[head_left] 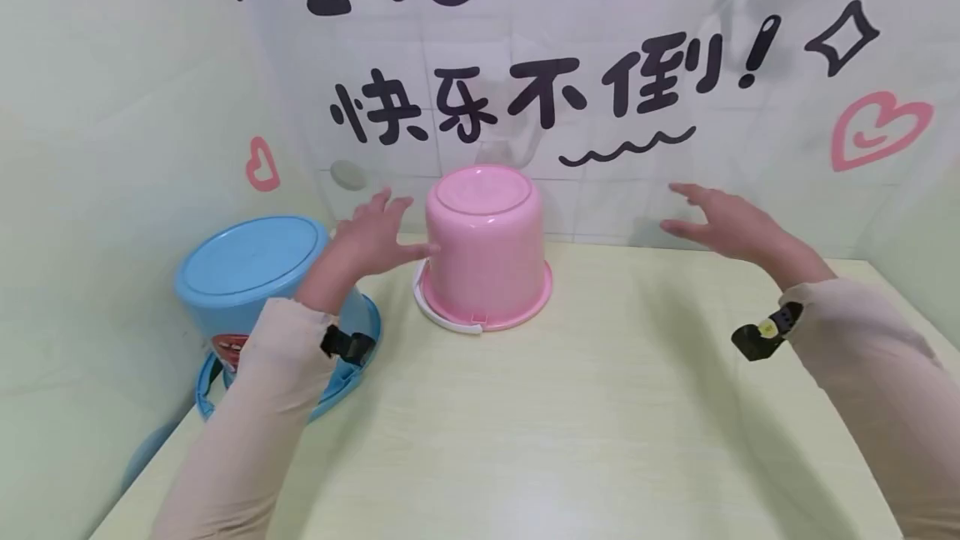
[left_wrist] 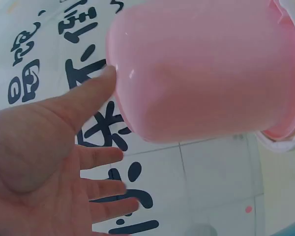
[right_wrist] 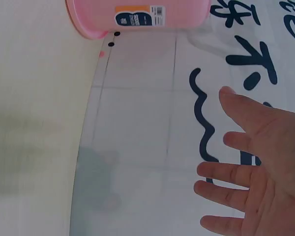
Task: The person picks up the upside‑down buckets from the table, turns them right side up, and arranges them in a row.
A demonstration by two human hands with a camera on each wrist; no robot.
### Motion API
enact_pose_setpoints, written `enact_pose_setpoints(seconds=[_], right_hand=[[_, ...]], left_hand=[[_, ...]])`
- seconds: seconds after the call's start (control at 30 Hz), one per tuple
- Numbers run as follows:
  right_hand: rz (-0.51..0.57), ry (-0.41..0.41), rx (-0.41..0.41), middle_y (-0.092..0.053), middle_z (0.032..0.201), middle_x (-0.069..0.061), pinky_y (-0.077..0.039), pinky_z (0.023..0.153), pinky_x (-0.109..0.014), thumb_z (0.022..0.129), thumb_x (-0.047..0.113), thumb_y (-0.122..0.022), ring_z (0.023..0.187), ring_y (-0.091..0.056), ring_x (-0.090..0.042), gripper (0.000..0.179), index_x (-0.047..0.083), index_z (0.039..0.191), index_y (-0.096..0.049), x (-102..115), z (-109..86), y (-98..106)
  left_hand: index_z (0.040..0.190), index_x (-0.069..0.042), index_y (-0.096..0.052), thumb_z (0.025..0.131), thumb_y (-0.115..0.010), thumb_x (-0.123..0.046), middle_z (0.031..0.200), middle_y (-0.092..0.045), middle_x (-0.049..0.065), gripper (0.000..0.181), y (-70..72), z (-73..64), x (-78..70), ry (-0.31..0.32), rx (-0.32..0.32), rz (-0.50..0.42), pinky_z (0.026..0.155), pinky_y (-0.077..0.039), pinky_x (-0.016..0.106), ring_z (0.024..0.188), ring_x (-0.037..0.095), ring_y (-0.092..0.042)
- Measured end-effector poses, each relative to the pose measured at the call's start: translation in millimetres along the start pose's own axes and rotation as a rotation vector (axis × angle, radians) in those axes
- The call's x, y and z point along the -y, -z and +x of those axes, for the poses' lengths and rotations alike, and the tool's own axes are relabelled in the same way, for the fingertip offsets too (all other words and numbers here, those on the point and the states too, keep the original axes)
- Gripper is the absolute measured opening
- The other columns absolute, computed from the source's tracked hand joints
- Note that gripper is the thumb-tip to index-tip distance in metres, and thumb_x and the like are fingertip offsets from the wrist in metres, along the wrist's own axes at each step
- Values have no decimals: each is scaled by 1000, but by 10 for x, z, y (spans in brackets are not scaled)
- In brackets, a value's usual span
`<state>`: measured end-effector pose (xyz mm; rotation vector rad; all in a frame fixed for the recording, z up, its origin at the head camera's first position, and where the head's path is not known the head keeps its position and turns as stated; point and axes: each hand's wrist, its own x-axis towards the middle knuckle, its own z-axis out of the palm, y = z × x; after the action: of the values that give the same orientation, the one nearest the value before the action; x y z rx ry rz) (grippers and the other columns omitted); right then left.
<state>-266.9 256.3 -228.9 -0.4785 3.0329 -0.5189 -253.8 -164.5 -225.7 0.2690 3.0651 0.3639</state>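
Observation:
A pink bucket [head_left: 486, 248] stands upside down at the back of the table, its white handle [head_left: 442, 319] lying round the rim. My left hand [head_left: 375, 236] is raised just left of it, fingers spread; in the left wrist view the thumb overlaps the bucket's base end, and I cannot tell whether it touches. On the far side, well to the right of the bucket, my right hand [head_left: 723, 223] hangs in the air with spread fingers and holds nothing. The right wrist view shows a label [right_wrist: 140, 15] on the bucket's side.
An upturned blue bucket [head_left: 251, 261] stands at the table's left, partly behind my left forearm. The pale wooden table [head_left: 525, 423] meets a white sheet [head_left: 622, 198] with black lettering at the back. Walls rise on both sides.

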Motion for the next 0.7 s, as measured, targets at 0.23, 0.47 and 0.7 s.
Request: enact_pose_setpoints(seconds=[0.23,0.47,0.7], right_hand=[[68,114,0,-54,117,-27,-40,87,-54,92,33,-55,106,-52,-40,53,1,133,-44,345,85,-273],[65,235,-9,-62,107,-19,-45,83,-47,89,28,-60,98,-58,-32,44,2,124,-54,553,228,-629],[130,258,67,-63,107,-14,-47,81,-44,85,23,-65,98,-58,-30,39,3,119,-59,704,420,-1020]], left_hand=[[131,1,-43,86,-64,-29,132,-44,21,58,-186,-186,11,-50,35,-109,94,-38,51,123,37,-38],[118,2,-54,84,-67,-15,115,-57,18,39,-543,-264,73,-130,20,-224,86,-46,44,108,33,-52],[108,4,-60,79,-70,-3,107,-61,17,31,-885,-207,118,-188,-8,-255,85,-46,39,100,31,-56]])
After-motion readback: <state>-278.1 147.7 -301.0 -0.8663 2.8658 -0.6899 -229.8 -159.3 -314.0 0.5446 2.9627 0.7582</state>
